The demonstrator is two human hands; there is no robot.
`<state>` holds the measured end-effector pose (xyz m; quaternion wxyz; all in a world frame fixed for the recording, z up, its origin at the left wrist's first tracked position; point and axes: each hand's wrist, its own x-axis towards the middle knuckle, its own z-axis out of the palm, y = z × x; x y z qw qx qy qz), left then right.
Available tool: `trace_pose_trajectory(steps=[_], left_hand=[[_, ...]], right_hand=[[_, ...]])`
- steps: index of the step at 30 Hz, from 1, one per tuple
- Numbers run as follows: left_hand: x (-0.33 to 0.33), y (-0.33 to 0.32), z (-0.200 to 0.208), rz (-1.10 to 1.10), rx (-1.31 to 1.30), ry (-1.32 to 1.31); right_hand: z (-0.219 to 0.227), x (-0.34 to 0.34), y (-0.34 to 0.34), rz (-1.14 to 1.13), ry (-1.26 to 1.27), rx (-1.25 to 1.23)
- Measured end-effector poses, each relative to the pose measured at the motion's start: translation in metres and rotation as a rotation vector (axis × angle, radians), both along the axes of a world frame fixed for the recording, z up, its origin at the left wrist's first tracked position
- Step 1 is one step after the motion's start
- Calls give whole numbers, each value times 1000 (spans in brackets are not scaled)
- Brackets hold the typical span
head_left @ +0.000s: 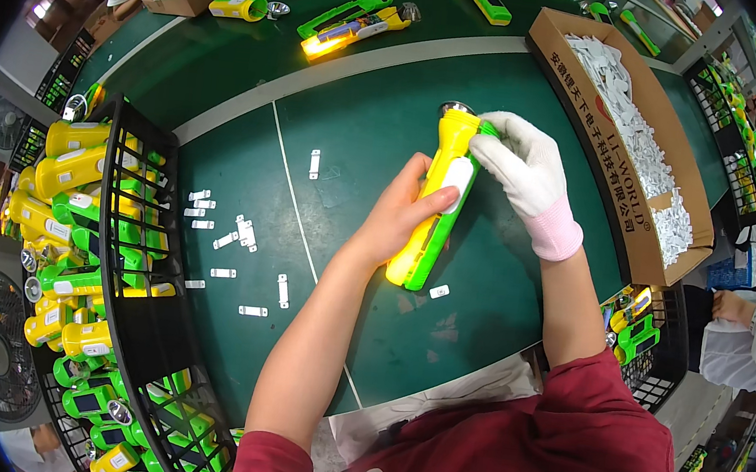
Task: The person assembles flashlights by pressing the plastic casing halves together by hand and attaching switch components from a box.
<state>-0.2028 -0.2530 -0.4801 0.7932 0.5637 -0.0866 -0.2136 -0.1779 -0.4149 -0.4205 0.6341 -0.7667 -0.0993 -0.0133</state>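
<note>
My bare left hand (pixel 406 204) is wrapped round the body of a yellow and green flashlight (pixel 421 241), its thumb lying across the white strip on the side. The flashlight stands tilted above the green table, with its silver lamp end up and away from me. My right hand (pixel 522 164), in a white glove with a pink cuff, has its fingers bent onto the green part just below the lamp end; the fingertips are partly hidden. Small white plastic pieces (pixel 247 233) lie scattered left of my left forearm, and one small white piece (pixel 439 291) lies beside the flashlight's base.
On the left stands a black crate (pixel 127 302) full of flashlights. A cardboard box (pixel 624 170) of white pieces sits at the right. Beyond the table rim, an open flashlight (pixel 353 33) glows on a green surface with others. People work at far left and right.
</note>
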Motion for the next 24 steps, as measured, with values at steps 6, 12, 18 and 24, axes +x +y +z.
trace_pose_trajectory(steps=[6, 12, 18, 24], left_hand=[[-2, 2, 5, -79, 12, 12], [-3, 2, 11, -139, -22, 42], [-5, 4, 12, -190, -117, 64], [-2, 4, 9, -83, -211, 119]], right_hand=[[-2, -2, 2, 29, 28, 156], [-5, -6, 7, -60, 4, 139], [-5, -9, 8, -55, 13, 123], [6, -15, 16, -99, -178, -317]])
